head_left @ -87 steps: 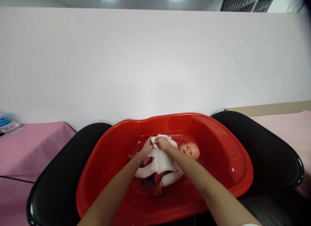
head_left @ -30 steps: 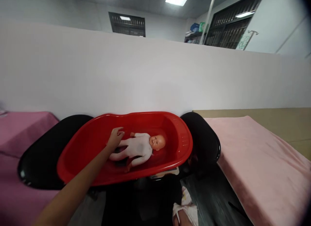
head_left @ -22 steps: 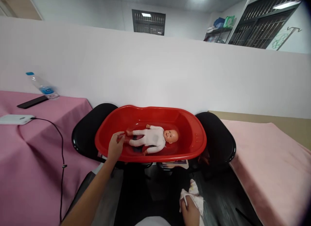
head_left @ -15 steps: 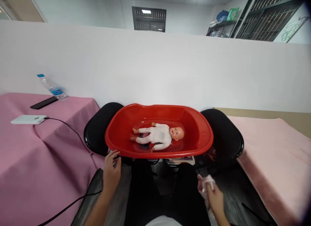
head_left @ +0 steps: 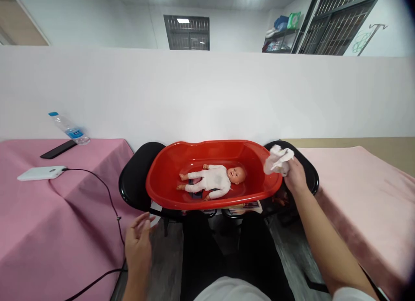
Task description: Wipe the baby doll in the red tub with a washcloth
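Observation:
A baby doll (head_left: 212,181) in white clothes lies on its back in a red plastic tub (head_left: 162,184), head to the right. The tub rests across two black chairs (head_left: 134,182). My right hand (head_left: 293,175) is raised by the tub's right end, closed on a crumpled white cloth (head_left: 277,158). Low in front of the tub and apart from it, my left hand (head_left: 138,245) is empty with its fingers spread.
A pink-covered table (head_left: 48,219) on the left carries a water bottle (head_left: 68,128), a dark phone (head_left: 58,149) and a white device (head_left: 40,172) with a black cable (head_left: 110,197) hanging down. A pink-covered surface (head_left: 359,193) lies on the right. A white partition stands behind.
My left hand has drawn back from the doll and tub to hang low and open. My right hand has risen with the white cloth from near the floor to the tub's right end.

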`<act>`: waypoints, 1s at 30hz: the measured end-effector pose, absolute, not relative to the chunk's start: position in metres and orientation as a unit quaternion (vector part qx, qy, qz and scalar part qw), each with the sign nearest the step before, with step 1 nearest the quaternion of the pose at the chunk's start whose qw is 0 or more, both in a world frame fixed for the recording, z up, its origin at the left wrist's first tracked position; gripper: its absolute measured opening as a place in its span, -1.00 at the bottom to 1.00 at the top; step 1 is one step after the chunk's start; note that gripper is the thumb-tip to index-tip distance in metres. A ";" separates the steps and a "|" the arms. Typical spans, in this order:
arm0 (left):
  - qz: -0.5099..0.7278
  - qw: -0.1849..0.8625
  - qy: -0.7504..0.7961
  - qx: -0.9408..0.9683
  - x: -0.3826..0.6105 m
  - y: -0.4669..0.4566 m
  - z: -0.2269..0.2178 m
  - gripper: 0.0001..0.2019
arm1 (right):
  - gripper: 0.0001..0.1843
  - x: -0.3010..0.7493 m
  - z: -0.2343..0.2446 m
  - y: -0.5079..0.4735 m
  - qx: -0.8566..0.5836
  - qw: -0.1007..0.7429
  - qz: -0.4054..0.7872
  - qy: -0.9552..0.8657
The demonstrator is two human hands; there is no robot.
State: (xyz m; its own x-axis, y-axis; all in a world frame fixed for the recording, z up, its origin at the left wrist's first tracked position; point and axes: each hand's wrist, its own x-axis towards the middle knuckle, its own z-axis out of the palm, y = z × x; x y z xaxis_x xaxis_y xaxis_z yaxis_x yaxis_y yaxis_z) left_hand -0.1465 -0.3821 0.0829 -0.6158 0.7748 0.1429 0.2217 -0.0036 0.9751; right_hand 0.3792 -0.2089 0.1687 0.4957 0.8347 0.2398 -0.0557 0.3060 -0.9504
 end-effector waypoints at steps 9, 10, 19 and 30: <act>0.552 0.638 0.450 0.294 -0.001 -0.391 0.069 -0.15 | -0.33 0.225 0.089 -0.352 -0.325 0.638 0.675 -0.177; 0.525 0.682 0.438 0.258 0.007 -0.396 0.060 -0.13 | -0.35 0.215 0.072 -0.369 -0.330 0.606 0.707 -0.154; 0.518 0.711 0.453 0.144 0.003 -0.436 0.024 -0.38 | 0.21 0.244 0.025 -0.422 -0.341 0.547 0.751 -0.144; 0.482 0.717 0.478 0.158 -0.021 -0.430 0.027 -0.37 | -0.30 0.275 -0.026 -0.442 -0.416 0.470 0.753 -0.199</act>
